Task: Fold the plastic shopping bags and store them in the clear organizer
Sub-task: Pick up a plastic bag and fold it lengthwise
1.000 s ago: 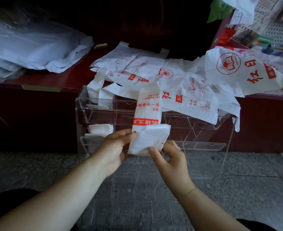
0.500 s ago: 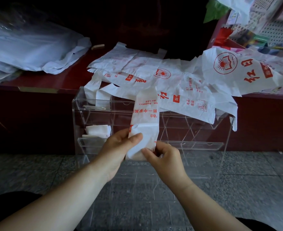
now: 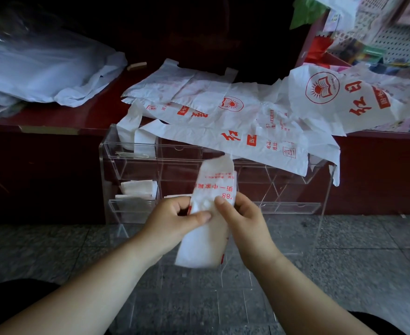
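The narrow folded strip of white plastic shopping bag with red print has come away from the heap. One second ago its upper end was resting on the top of the clear acrylic organizer. Now this end stands free in the air in front of the organizer, and the thicker folded end hangs below the hands. The left hand and the right hand have moved higher along the strip. Both are grasping it at its middle, thumb on the front and the other fingers curled behind.

I think this means that the bag is halfway folded: only the short printed part above the hands is left to fold before the bag can go into a compartment. Some small folded white bags already lie in the left compartment of the middle tier. Several flat white bags with red logos wait on the dark red table behind.
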`<action>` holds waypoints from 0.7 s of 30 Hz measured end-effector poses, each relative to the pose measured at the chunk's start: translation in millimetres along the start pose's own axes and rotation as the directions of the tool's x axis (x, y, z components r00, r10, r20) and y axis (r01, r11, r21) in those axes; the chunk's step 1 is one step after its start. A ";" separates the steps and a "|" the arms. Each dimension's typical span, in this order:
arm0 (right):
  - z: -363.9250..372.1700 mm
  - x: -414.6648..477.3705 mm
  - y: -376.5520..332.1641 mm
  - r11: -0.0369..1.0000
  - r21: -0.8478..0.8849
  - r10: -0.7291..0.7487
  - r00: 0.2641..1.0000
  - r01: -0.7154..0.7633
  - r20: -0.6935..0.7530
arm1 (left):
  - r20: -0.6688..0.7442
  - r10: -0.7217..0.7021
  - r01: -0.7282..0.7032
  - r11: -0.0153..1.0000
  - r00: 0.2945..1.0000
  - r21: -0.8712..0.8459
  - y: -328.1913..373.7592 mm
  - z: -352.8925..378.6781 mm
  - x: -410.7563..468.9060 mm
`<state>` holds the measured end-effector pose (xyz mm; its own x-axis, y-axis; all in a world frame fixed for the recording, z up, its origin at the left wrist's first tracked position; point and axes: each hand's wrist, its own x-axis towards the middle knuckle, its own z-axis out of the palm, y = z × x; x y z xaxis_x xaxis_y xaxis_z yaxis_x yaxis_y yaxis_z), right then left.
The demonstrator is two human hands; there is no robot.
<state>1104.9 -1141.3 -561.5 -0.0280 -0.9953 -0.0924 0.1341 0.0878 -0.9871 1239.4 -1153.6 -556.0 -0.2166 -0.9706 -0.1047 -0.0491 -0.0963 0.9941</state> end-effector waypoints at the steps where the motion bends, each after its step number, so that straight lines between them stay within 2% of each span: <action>1: -0.3 0.1 -0.9 1.000 -0.013 -0.010 1.000 0.010 -0.009 | 0.014 -0.002 0.001 1.000 1.000 0.016 0.8 1.4 -0.9; 4: -0.8 0.4 -1.8 0.998 -0.041 -0.038 0.999 0.038 -0.009 | 0.007 0.016 -0.016 1.000 1.000 0.002 1.7 2.1 0.0; 8: -0.4 0.6 -3.7 0.999 -0.013 -0.035 0.998 0.036 0.054 | -0.025 -0.043 0.042 0.998 0.999 -0.047 1.8 0.4 3.2; 11: -0.2 2.7 -2.1 1.000 0.020 -0.016 1.000 0.016 0.003 | -0.041 -0.088 0.085 0.993 0.995 -0.079 2.7 -0.5 4.5; 13: -3.8 3.4 2.3 0.986 -0.087 -0.148 0.987 0.142 -0.062 | -0.074 -0.118 0.108 0.987 0.990 -0.117 3.9 -3.9 6.3; 14: -6.8 3.2 5.0 0.943 -0.204 -0.279 0.959 0.263 -0.056 | -0.092 -0.134 0.120 0.983 0.987 -0.140 4.3 -6.7 7.7; 15: -9.9 2.8 6.6 0.850 -0.350 -0.421 0.907 0.393 -0.002 | -0.106 -0.154 0.135 0.976 0.982 -0.169 5.1 -9.4 8.7; 17: -14.9 4.0 12.8 0.557 -0.589 -0.602 0.773 0.586 0.201 | -0.122 -0.196 0.162 0.956 0.973 -0.245 7.0 -13.7 10.0; 19: -15.8 5.4 21.0 0.293 -0.684 -0.651 0.664 0.668 0.369 | -0.117 -0.231 0.186 0.933 0.966 -0.308 8.4 -15.8 10.1; 21: -11.5 6.6 23.8 0.185 -0.710 -0.668 0.617 0.679 0.416 | -0.093 -0.242 0.202 0.926 0.966 -0.318 8.8 -16.7 9.2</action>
<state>1096.5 -1145.3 -587.2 0.3058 -0.6895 0.6565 -0.6976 -0.6315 -0.3384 1253.2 -1167.1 -547.8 -0.1062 -0.9346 -0.3394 0.2214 -0.3550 0.9083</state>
